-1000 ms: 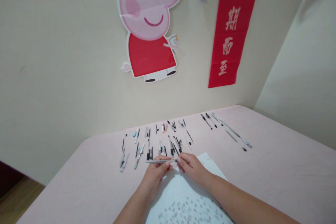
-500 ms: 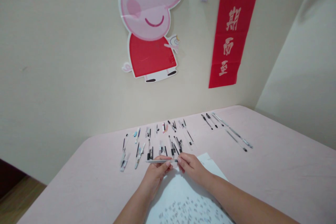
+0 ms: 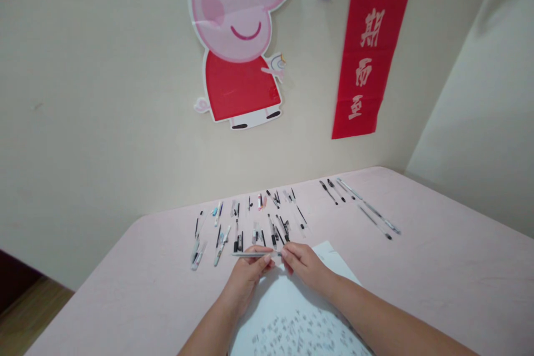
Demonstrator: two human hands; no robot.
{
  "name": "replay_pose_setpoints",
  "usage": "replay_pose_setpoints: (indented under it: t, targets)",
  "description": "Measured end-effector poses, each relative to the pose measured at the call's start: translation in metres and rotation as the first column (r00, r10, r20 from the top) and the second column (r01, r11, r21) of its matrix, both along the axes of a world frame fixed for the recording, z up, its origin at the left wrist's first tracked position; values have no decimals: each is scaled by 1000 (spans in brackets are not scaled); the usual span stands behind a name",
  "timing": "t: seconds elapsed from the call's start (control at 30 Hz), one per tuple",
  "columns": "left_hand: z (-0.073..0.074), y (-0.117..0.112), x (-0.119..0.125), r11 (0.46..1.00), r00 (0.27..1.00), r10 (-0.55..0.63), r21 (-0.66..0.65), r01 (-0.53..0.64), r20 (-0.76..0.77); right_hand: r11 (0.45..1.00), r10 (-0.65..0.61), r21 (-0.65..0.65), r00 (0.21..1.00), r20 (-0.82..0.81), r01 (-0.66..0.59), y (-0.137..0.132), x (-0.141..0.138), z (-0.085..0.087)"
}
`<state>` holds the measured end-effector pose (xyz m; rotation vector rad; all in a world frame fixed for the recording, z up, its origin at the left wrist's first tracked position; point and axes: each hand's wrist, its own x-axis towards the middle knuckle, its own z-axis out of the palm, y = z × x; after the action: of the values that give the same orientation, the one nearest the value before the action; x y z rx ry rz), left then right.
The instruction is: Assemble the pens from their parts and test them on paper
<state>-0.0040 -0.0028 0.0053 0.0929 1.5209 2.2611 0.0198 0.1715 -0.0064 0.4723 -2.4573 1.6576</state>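
Observation:
Both hands meet over the top of a white sheet of paper (image 3: pixel 287 306) with handwritten characters on its lower part. Between the thumb and fingers of my left hand (image 3: pixel 250 270) lies a slim grey pen (image 3: pixel 250 255), held level and pointing left. My right hand (image 3: pixel 303 264) pinches the pen's right end, where the fingertips hide most of it. Just beyond the hands are rows of pen parts: black refills, clear barrels and caps, among them a white-and-blue pen barrel (image 3: pixel 222 247) and a black refill (image 3: pixel 242 241).
The pink-covered table (image 3: pixel 421 289) meets the wall at the back. Several whole pens (image 3: pixel 377 214) lie at the far right. A pink pig cutout (image 3: pixel 244 86) and a red banner (image 3: pixel 375 50) with characters hang on the wall.
The hands and pen keep nearly the same pose. The dark part beside my right fingertips shows less than before. The view has shifted very slightly.

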Motion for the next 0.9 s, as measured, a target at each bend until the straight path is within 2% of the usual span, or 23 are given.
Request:
replay_pose_setpoints:
  t: [0.2,0.43,0.7,0.9]
  targets:
    - [3,0,2,1000,1000,-8,-8,8,-17,997,11,-70,1000,24,-9,1,1,-1]
    - [2,0,1,1000,1000,-4,-13,3,-17,999,23,-28,1000,22,-22,1,2,3]
    - [1,0,1,1000,1000,-12,-20,12,-16,999,28,-47,999,21,-27,0,1,2]
    - [-1,-2,2,998,999,-20,-61,17,-35,983,68,-180,989,129,-45,-3,0,0]
